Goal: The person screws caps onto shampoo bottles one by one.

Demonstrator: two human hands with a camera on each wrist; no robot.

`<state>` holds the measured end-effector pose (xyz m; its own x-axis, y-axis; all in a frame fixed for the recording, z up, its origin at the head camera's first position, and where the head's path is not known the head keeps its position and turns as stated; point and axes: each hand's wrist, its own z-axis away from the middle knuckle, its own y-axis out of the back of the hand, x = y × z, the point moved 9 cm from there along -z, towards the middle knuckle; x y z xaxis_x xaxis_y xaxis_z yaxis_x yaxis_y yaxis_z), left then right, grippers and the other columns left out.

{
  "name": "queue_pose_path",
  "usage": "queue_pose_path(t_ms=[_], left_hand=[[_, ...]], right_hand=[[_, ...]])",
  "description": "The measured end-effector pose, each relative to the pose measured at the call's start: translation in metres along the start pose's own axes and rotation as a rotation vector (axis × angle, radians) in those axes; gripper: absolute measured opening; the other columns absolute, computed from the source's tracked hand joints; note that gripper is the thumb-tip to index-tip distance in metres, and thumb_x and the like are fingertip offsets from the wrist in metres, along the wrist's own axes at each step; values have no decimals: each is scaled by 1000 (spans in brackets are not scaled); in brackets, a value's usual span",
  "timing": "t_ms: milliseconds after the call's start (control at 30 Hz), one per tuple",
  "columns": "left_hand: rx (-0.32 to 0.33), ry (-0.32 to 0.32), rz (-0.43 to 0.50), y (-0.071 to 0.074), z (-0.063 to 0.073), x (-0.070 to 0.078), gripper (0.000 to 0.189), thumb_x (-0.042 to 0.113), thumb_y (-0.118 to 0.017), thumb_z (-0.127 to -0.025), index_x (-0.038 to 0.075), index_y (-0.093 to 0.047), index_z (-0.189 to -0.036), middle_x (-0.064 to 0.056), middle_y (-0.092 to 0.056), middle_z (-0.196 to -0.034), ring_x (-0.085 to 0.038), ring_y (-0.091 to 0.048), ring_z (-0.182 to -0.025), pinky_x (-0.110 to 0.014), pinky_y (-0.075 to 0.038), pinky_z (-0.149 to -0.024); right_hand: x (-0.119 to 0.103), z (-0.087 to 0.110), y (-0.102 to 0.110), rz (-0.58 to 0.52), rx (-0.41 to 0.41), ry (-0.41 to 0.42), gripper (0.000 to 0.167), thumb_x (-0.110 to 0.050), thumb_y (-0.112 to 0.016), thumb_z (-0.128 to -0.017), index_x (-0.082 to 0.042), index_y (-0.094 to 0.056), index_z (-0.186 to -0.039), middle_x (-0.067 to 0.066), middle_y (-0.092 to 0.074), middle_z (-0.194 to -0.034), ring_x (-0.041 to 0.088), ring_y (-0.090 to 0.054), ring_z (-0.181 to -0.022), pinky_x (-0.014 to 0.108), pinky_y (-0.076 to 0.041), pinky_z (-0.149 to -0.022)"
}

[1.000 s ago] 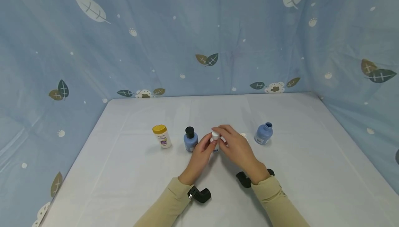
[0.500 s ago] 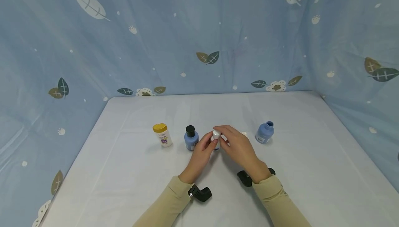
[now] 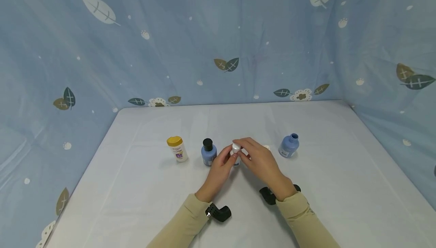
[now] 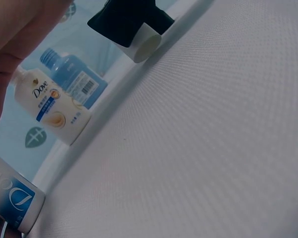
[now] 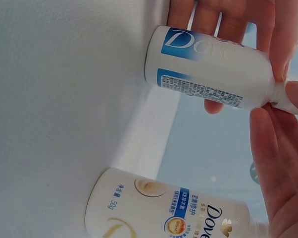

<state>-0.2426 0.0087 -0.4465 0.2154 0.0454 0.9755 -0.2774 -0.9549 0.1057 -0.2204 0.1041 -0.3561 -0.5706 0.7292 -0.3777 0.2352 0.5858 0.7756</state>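
In the head view my left hand (image 3: 218,172) holds a small white Dove bottle (image 5: 211,67) with a blue label, upright, its base close to the table. Its fingers (image 5: 213,20) lie along the bottle's side in the right wrist view. With thumb and fingertips my right hand (image 3: 260,161) pinches the white cap (image 3: 236,147) at the bottle's top. A second white Dove bottle (image 4: 52,106) with a gold motif stands beyond the right hand, mostly hidden by it in the head view. Left of my left hand is a blue bottle (image 3: 209,155) with a black cap.
A capless blue bottle (image 3: 288,146) stands to the right. A white bottle with a yellow lid (image 3: 177,149) is at the left. All are on a white-covered table (image 3: 136,202). Behind hangs a blue leaf-print curtain (image 3: 190,44). Black wrist cameras (image 3: 219,213) sit at both cuffs.
The hands stay around the bottle and cap, with only slight finger motion at the cap. The head view shifts a little; the other bottles stay put.
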Motion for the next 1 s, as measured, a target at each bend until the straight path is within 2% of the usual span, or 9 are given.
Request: queue_pose_path(t_ms=[200,233,400,533,700,833,1000], left_hand=[[7,4,4,1,0,1,34,29,-46,-94,25,-47,-128,7,-51,-122,-10,-49,-107,-30,-42,-84],[6,12,7,1,1,5,35,27,-46,-94,23,-47,-128,6,-51,-122,-10,-48,-107,-30,-42,-85],[2,22,11,3,4,10,35,23,-47,-94,21,-46,-129,4,-52,-120,-11,-49,-103,-30,-43,-82],[4,13,2,3,3,1,35,27,-46,-94,27,-46,-128,6,-52,-118,-11,-50,-100,-31,-43,-81],[2,6,35,2,3,0,35,28,-46,-94,26,-45,-129,5,-51,-122,-12,-49,-106,-33,-42,-84],[-1,17,39,1,2,0,34,25,-46,-94,26,-46,-128,5,-51,-120,-12,-49,-103,-31,-42,-83],[-17,18,40,0,4,14,33,20,-46,-94,18,-47,-127,0,-52,-117,-14,-49,-100,-30,-42,-81]], right_hand=[[2,0,1,-8,25,-31,35,-14,-67,-80,-14,-58,-114,-3,-57,-104,8,-57,-72,20,-46,-61],[2,0,1,-9,30,-38,35,-15,-68,-80,-14,-58,-113,-3,-57,-102,7,-56,-72,20,-46,-60],[2,0,0,-25,42,-55,37,-19,-70,-78,-13,-58,-112,-3,-57,-98,6,-55,-77,20,-46,-62],[1,0,-1,-45,29,-58,39,-20,-70,-78,-12,-57,-114,-3,-56,-98,7,-55,-79,19,-47,-64],[-1,-1,-1,-34,26,-40,41,-21,-70,-78,-13,-56,-116,-2,-53,-104,7,-56,-76,19,-47,-63],[-3,-1,0,2,29,-7,43,-21,-70,-78,-14,-56,-118,0,-52,-107,8,-55,-74,19,-47,-62],[-7,1,0,8,30,35,41,-18,-69,-79,-15,-57,-118,1,-53,-107,9,-53,-78,22,-46,-62]])
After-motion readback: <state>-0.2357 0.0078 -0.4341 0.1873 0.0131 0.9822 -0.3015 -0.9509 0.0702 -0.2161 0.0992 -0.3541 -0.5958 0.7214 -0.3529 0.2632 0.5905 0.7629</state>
